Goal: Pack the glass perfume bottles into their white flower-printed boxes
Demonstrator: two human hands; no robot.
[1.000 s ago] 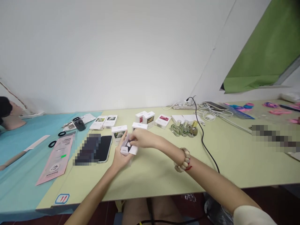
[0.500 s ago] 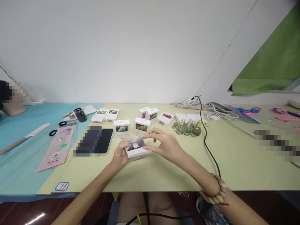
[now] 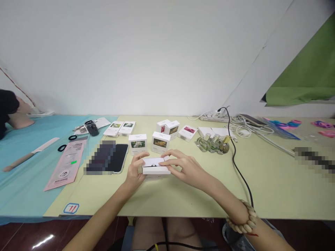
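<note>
In the head view, the left hand [image 3: 136,170] would do best to steady the left end of the white box [image 3: 156,170] without squeezing, while the right hand [image 3: 187,169] works the top panels gently and evenly so the card doesn't crease. The left fingers hold the box; the right fingertips touch its right end, narrowly spread, though whether they pinch I cannot tell. Plain, crisp-edged, it sits before 2 upright boxes [image 3: 138,144], a small round silvery piece [image 3: 154,165] showing in its dark slit.

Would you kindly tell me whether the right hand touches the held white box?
Touching: the head view shows the right hand with fingers on the white box.
</note>
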